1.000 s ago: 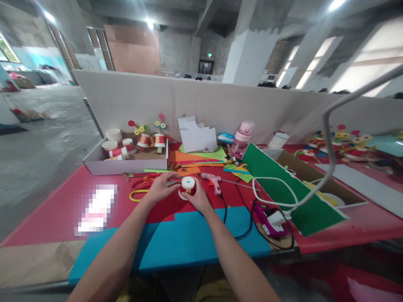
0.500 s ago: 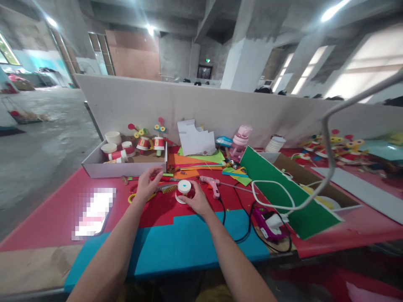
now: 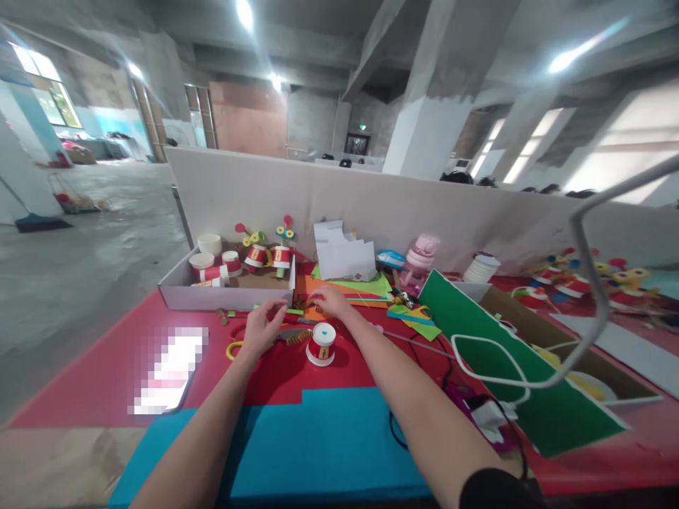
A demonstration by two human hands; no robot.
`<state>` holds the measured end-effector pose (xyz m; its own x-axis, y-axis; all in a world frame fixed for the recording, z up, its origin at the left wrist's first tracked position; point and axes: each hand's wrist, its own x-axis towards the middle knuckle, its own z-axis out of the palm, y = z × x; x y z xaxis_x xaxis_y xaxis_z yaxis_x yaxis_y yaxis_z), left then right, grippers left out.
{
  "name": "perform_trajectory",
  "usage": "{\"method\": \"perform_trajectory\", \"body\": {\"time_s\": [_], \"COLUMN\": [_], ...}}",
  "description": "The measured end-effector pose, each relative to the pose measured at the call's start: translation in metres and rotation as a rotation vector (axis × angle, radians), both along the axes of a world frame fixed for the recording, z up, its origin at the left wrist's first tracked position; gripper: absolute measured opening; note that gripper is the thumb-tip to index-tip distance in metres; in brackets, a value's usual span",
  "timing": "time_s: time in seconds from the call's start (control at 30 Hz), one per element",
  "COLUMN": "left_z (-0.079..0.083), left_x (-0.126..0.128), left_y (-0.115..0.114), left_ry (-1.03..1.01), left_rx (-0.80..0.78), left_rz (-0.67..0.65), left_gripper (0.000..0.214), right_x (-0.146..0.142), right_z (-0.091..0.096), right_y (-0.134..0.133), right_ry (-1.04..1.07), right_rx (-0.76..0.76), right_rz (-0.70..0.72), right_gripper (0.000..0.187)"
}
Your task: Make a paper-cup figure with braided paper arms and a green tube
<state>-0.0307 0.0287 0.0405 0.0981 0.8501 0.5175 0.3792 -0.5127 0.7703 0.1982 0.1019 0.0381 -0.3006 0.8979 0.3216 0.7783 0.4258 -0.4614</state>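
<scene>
A red and white paper cup stands upside down on the red table cover, a small blue patch on its top. My left hand hovers left of it, fingers apart and holding nothing, near scissors with yellow handles. A coiled yellow-and-dark paper spring lies between the scissors and the cup. Beyond the cup, my right hand reaches over orange paper, fingers extended beside small coiled paper strips; whether it touches them is unclear. My right forearm hides most of the glue gun.
A white box with cups and cup figures stands at back left. A phone lies at left, blue sheet in front. At right are a green board, a white cable and a power strip.
My right hand has let go of the cup and moved away to the coiled strips at the back. The cup stays standing. My left hand remains open near the scissors; the view has tilted up.
</scene>
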Motion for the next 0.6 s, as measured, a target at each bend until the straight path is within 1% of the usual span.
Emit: {"method": "perform_trajectory", "body": {"time_s": [0.07, 0.17, 0.27, 0.33, 0.37, 0.4, 0.43, 0.5, 0.53, 0.6], "left_z": [-0.002, -0.003, -0.002, -0.001, 0.0, 0.001, 0.001, 0.002, 0.003, 0.005], "left_x": [0.0, -0.001, -0.001, -0.001, -0.001, 0.0, 0.0, 0.002, 0.004, 0.009], "left_y": [0.001, 0.002, 0.002, 0.002, 0.001, 0.001, 0.0, -0.002, -0.003, -0.009], "left_ry": [0.004, 0.014, 0.029, 0.021, 0.015, 0.012, 0.015, 0.025, 0.022, -0.006], "left_rx": [0.004, 0.017, 0.033, 0.023, 0.016, 0.012, 0.012, 0.021, 0.025, 0.016], "left_rz": [-0.001, 0.001, 0.004, -0.006, -0.012, -0.015, -0.017, -0.018, -0.022, -0.064], "left_gripper": [0.027, 0.026, 0.025, 0.025, 0.025, 0.025, 0.025, 0.025, 0.025, 0.024], "right_x": [-0.007, -0.016, -0.02, -0.017, -0.014, -0.01, -0.007, -0.001, -0.001, -0.005], "right_z": [-0.005, -0.011, -0.01, -0.004, 0.0, 0.004, 0.008, 0.013, 0.013, 0.01], "right_y": [0.014, 0.024, 0.024, 0.02, 0.015, 0.008, -0.002, -0.031, -0.05, -0.091], "right_ry": [-0.048, -0.082, -0.082, -0.069, -0.029, 0.031, 0.169, 0.537, 0.694, 0.913], "right_rx": [-0.007, -0.01, 0.002, 0.026, 0.044, 0.063, 0.086, 0.088, 0.077, 0.021], "right_rz": [0.02, 0.037, 0.029, 0.005, -0.021, -0.058, -0.115, -0.23, -0.243, -0.182], "right_gripper": [0.018, 0.017, 0.015, 0.012, 0.008, 0.004, 0.005, 0.015, 0.019, 0.024]}}
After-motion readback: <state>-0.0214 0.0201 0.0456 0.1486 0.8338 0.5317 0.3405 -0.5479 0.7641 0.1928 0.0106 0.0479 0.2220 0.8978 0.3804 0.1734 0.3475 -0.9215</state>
